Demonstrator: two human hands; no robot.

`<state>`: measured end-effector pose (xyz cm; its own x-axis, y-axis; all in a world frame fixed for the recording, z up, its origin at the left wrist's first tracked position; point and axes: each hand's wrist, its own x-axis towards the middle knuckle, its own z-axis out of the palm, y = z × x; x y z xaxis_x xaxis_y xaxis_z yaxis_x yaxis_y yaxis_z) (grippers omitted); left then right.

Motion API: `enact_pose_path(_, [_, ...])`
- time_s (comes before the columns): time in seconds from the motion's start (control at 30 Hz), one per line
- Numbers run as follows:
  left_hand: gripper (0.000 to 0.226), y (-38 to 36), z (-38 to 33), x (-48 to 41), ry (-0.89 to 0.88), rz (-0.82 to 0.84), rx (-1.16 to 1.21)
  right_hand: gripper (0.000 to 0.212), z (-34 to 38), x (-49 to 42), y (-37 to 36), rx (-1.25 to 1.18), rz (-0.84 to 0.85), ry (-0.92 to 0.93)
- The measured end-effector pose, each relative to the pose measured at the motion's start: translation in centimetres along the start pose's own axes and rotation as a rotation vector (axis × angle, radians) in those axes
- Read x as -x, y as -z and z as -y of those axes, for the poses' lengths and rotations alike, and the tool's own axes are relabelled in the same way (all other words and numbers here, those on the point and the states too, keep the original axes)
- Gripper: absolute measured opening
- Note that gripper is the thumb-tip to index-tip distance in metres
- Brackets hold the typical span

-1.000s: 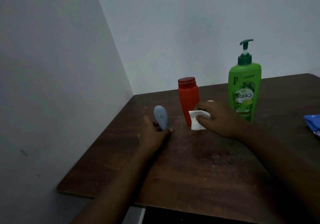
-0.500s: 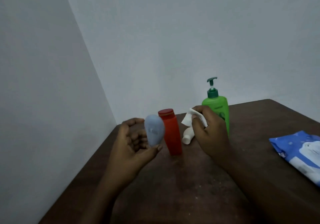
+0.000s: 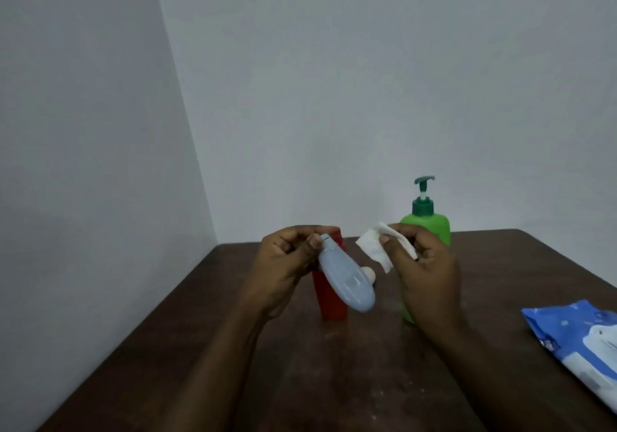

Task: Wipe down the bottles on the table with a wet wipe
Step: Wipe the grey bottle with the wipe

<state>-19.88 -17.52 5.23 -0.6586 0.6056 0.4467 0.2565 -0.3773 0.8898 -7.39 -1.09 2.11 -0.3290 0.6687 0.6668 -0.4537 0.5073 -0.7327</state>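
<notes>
My left hand [image 3: 283,266] grips the narrow cap end of a small grey-blue bottle [image 3: 347,276], held in the air and tilted with its wide end down to the right. My right hand [image 3: 424,264] pinches a white wet wipe [image 3: 375,246] just right of that bottle, apart from it. Behind the grey-blue bottle a red bottle [image 3: 329,298] stands upright on the brown table [image 3: 334,381]. A green pump bottle [image 3: 425,224] stands behind my right hand, partly hidden. The tip of a small white bottle [image 3: 469,274] peeks out between them.
A blue and white wet-wipe pack [image 3: 577,341] lies at the table's right edge. Pale walls meet in a corner behind the table's far left end.
Both hands rose off the table. My left hand lifted the grey-blue bottle and turned it from upright to tilted. My right hand brought the wipe up beside it.
</notes>
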Motion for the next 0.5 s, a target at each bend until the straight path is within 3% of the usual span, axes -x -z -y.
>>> enact_pose_path(0.1, [0.02,-0.2,1.5,0.6,0.04,0.007,0.003,0.017,0.1,0.5,-0.4,0.036,0.038,0.043])
enact_pose_path(0.27, [0.015,-1.1,2.8,0.8,-0.023,0.016,0.021,0.023,1.2,1.3,-1.1,0.224,0.262,0.383])
enact_pose_path(0.5, [0.034,-0.5,1.8,0.3,-0.068,-0.149,0.201,0.03,1.6,2.1,-1.2,0.304,0.45,0.563])
